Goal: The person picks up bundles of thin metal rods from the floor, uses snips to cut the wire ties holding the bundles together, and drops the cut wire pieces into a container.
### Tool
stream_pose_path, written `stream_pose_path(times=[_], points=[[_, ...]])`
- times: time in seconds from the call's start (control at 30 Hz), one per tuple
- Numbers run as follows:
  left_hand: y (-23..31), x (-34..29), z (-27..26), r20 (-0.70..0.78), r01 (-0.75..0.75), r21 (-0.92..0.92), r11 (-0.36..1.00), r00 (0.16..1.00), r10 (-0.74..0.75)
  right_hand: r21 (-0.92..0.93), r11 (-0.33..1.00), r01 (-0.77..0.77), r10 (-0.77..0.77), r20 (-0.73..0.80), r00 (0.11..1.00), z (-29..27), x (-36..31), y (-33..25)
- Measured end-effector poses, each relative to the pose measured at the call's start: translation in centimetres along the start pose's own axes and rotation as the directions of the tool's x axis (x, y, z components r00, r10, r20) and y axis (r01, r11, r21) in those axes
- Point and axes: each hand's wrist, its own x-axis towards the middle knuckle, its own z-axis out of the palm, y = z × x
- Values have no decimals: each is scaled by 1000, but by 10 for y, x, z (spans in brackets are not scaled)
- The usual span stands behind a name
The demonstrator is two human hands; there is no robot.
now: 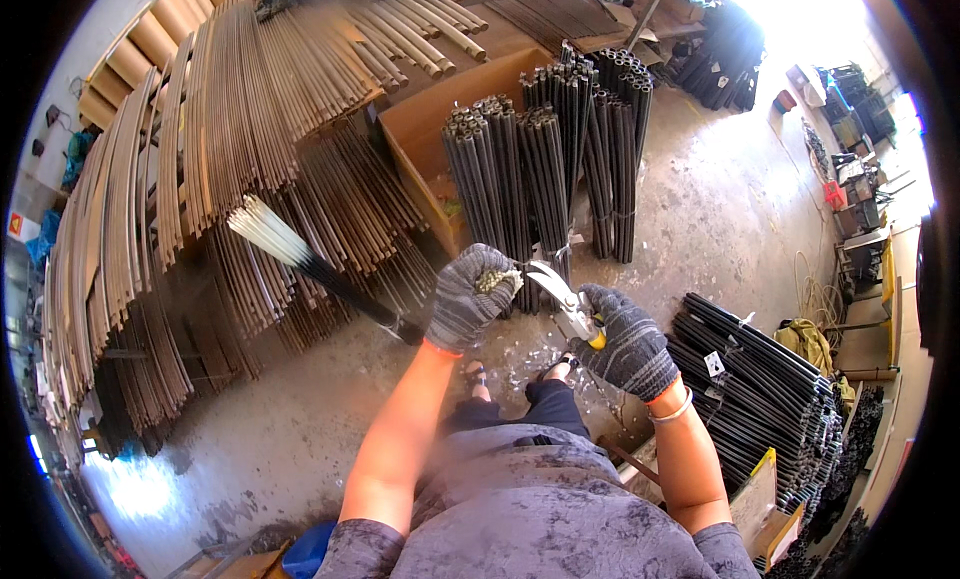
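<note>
Rod bundle was clamped in the left hand above the floor; the right hand gripped cutters just beside it. End-trimming was judged underway; next cut called for careful alignment.

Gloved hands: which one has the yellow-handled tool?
The right hand: it grips the yellow-handled tool, while the left hand holds pale-ended rods.

White glare floods the upper right — the floor shines lower left — edges bow.
</note>
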Motion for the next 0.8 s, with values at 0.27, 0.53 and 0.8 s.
stream_pose_path(times=[0.27,0.53,0.8], points=[[-8,2,0,37,31,-147,989,999,-26,-162,980,112,-134,-130,982,-6,6,-8],[-7,4,1,56,-39,-190,981,997,50,-344,932,113,-141,-57,988,-28,16,-17],[-10,4,1,43,-80,-153,985,995,88,-323,928,185,-219,-73,973,-32,19,-13]])
